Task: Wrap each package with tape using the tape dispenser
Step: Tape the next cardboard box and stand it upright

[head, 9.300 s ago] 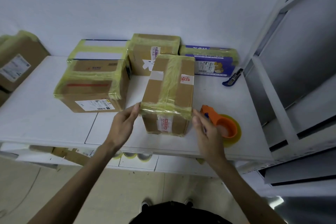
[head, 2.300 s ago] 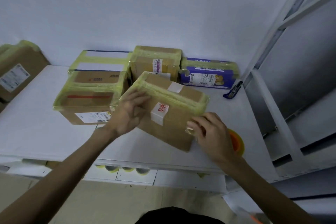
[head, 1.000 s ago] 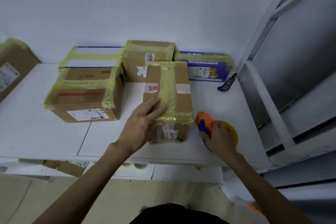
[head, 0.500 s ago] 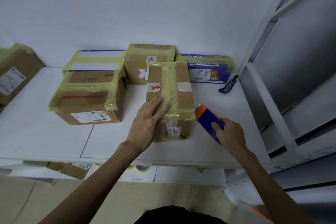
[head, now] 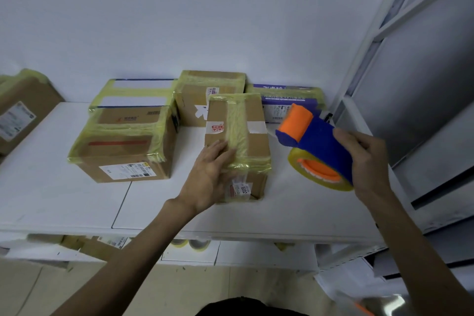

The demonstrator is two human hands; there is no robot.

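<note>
A narrow brown cardboard package (head: 254, 136) stands on the white table (head: 64, 195), with yellowish tape running lengthwise and across its near end. My left hand (head: 209, 177) lies flat on its near left top, fingers straight. My right hand (head: 366, 161) grips the blue and orange tape dispenser (head: 315, 143), which carries a yellowish tape roll, and holds it in the air just right of the package, its orange end pointing toward the box.
Taped boxes stand behind and to the left: a large brown one (head: 123, 146), a white-topped one (head: 133, 93), a brown one (head: 205, 95) and a purple one (head: 287, 101). Another box (head: 23, 110) sits far left. A metal shelf frame (head: 364, 64) rises at right. Tape rolls (head: 189, 244) lie under the table.
My right hand picked the dispenser off the table and raised it beside the package. My left hand stayed flat on the box, which earlier was turned over and set down.
</note>
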